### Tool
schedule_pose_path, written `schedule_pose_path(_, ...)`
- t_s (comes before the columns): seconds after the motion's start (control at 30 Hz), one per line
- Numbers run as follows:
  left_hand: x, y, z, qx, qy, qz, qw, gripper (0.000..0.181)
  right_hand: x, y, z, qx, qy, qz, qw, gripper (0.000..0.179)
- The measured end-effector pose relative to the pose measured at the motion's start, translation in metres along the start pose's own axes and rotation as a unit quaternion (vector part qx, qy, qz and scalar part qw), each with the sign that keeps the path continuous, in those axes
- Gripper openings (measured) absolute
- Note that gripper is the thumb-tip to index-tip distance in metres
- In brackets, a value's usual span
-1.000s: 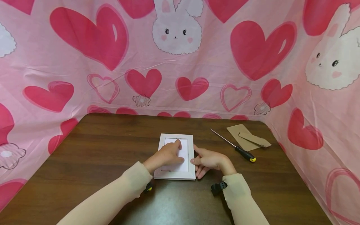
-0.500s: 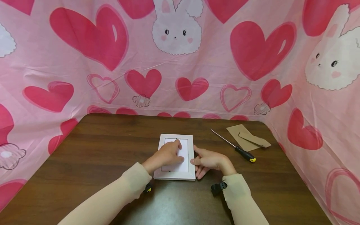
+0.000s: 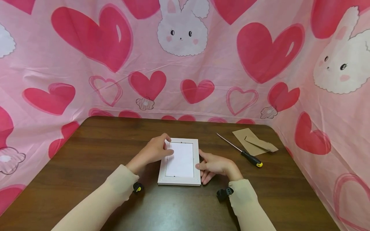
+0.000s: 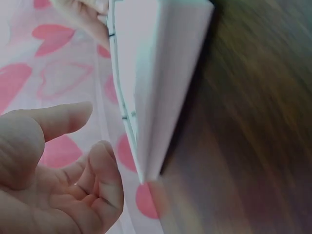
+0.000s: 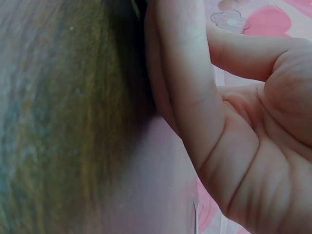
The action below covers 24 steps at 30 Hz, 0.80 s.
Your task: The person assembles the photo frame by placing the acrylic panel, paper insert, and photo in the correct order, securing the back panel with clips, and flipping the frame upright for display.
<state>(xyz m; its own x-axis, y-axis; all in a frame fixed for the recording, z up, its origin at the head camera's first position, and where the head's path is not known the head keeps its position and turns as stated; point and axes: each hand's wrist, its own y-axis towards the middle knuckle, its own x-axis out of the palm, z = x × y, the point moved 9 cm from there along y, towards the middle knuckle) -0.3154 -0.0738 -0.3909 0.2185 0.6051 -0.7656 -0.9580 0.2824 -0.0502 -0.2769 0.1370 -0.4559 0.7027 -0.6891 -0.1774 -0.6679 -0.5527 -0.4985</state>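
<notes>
My white frame lies on the counter with a white sheet showing in its opening. My right hand grips the frame's 3 o'clock edge, thumb lapped onto the rim and fingers along the side; how far they reach underneath I cannot tell. My left hand is over the 10 o'clock corner, thumb and fingers apart with nothing between them; whether a fingertip touches the rim is unclear.

My main worry is the sheet. No board covers it, and I can't tell whether the small dark tabs at 12 and 6 o'clock hold it down, so lifting or tipping the frame could let it slide. A careless sweep of my left thumb might smudge or crease it, or snag the upper tab. With my firm hold on only one side, a push from 10 o'clock could swivel the frame if my right fingers slacken.

Out at 2 to 3 o'clock lie the screwdriver and the brown backing board. A wide swing of my right forearm could set the round handle rolling or shove the board about.
</notes>
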Motion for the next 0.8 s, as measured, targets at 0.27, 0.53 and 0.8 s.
schedule_pose_path(0.27,-0.01,-0.009,-0.021,-0.021,-0.023,-0.009,0.9995,0.052,-0.005,-0.001,0.001,0.003,-0.005,0.015,0.9999,0.09)
schedule_pose_path(0.53,-0.007,-0.017,-0.037,-0.06,-0.048,-0.02,0.9968,0.057,-0.02,-0.014,-0.006,-0.019,-0.027,0.031,0.999,0.083)
schedule_pose_path(0.8,0.002,-0.025,-0.044,-0.082,-0.106,-0.053,0.9896,0.063,-0.044,-0.031,-0.013,-0.063,-0.078,0.076,0.992,0.07)
